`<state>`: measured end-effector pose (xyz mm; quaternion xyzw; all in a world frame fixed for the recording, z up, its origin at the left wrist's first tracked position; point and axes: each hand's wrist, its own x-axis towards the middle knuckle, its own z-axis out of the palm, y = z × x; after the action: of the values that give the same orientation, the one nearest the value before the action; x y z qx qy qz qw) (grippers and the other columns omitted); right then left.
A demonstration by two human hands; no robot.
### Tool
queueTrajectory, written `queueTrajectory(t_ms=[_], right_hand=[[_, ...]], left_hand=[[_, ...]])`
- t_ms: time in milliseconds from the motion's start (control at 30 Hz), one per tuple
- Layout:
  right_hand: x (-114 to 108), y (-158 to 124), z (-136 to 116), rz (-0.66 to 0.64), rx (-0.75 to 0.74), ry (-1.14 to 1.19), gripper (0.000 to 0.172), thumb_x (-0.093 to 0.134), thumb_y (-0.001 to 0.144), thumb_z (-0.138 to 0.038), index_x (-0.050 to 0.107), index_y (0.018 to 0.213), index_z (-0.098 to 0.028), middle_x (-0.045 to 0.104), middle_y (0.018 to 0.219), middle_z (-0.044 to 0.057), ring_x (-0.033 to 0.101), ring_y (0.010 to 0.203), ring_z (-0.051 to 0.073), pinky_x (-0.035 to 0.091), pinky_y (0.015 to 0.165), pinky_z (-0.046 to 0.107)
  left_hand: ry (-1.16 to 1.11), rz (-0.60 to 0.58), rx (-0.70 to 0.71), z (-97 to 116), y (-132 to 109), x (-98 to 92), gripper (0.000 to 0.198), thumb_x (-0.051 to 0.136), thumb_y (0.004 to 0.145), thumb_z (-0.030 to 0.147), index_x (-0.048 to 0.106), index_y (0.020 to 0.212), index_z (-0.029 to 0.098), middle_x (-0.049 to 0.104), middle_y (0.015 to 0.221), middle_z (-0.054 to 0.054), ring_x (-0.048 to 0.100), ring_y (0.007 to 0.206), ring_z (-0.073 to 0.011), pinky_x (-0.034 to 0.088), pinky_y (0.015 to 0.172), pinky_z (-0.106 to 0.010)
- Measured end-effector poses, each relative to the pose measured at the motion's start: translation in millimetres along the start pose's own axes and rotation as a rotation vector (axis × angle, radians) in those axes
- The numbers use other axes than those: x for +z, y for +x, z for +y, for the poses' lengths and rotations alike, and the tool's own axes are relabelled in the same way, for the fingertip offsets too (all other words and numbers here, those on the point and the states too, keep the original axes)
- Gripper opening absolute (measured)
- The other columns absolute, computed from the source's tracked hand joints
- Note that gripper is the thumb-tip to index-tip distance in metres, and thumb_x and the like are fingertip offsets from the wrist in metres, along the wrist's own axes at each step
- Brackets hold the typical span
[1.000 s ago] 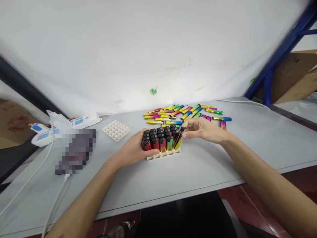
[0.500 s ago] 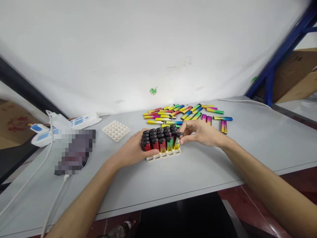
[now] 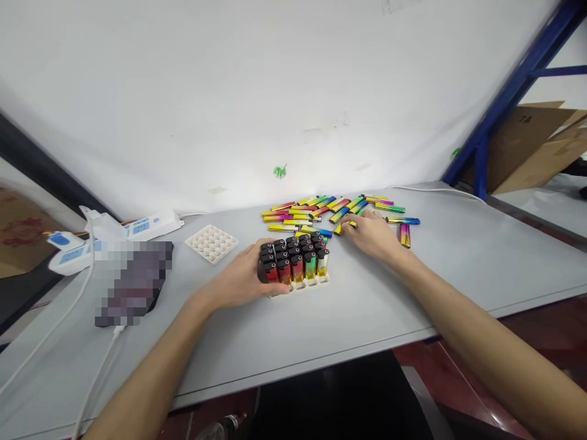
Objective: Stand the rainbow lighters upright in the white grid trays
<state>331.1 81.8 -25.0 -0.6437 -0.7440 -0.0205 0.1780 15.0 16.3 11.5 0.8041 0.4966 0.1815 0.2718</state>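
A white slotted tray [image 3: 303, 285] stands on the grey table [image 3: 367, 305], filled with upright black-capped lighters [image 3: 296, 253] in red, green and yellow. My left hand [image 3: 238, 278] wraps round the tray's left side and holds it. Behind it lies a pile of loose rainbow-coloured lighters [image 3: 321, 211]. My right hand [image 3: 373, 235] rests palm down at the pile's right part, fingers curled onto a yellow lighter [image 3: 342, 227] lying flat.
An empty white slotted tray [image 3: 211, 242] lies left of the full one. Further left are a blurred dark object [image 3: 132, 281], white power strips [image 3: 137, 227] and cables. A blue frame [image 3: 499, 104] and cardboard boxes [image 3: 536, 143] stand at right. The white wall is close behind.
My right hand let go of the lighter it set into the tray's right front slot, then moved back and right to the loose pile. My left hand stayed on the tray.
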Motion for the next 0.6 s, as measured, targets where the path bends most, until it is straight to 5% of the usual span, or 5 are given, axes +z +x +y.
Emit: queueTrajectory(t_ms=[133,433,600], right_hand=[[-7.6,-5.6,-12.2,-0.026,0.003,0.029,0.035,0.042,0.098,-0.046,0.067,0.096,-0.021,0.067,0.086,0.012,0.057,0.097,0.032,0.042,0.082,0.04],[-6.5,-8.2,-13.4,-0.088,0.154,0.063,0.03,0.06,0.082,-0.031,0.059,0.109,-0.017,0.069,0.1,0.014,0.063,0.085,0.028,0.039,0.065,0.034],[-13.3,-4.7,-13.2,-0.02,0.194,0.386,0.021,0.058,0.083,-0.027,0.053,0.102,-0.02,0.068,0.096,0.011,0.061,0.073,0.021,0.042,0.063,0.031]], left_hand=[[0.073,-0.033,0.013,-6.9,-1.2,-2.6,0.1,0.084,0.059,0.06,0.041,0.143,0.026,0.055,0.14,-0.012,0.051,0.13,-0.0372,0.045,0.107,-0.05],[0.143,-0.045,0.027,-3.8,-0.4,-2.4,0.077,0.082,0.063,0.053,0.056,0.131,0.027,0.063,0.128,-0.007,0.054,0.123,-0.0343,0.044,0.106,-0.048],[0.15,-0.035,0.05,-5.5,1.3,0.1,0.076,0.082,0.063,0.052,0.057,0.131,0.028,0.062,0.128,-0.006,0.053,0.123,-0.0345,0.042,0.107,-0.049]])
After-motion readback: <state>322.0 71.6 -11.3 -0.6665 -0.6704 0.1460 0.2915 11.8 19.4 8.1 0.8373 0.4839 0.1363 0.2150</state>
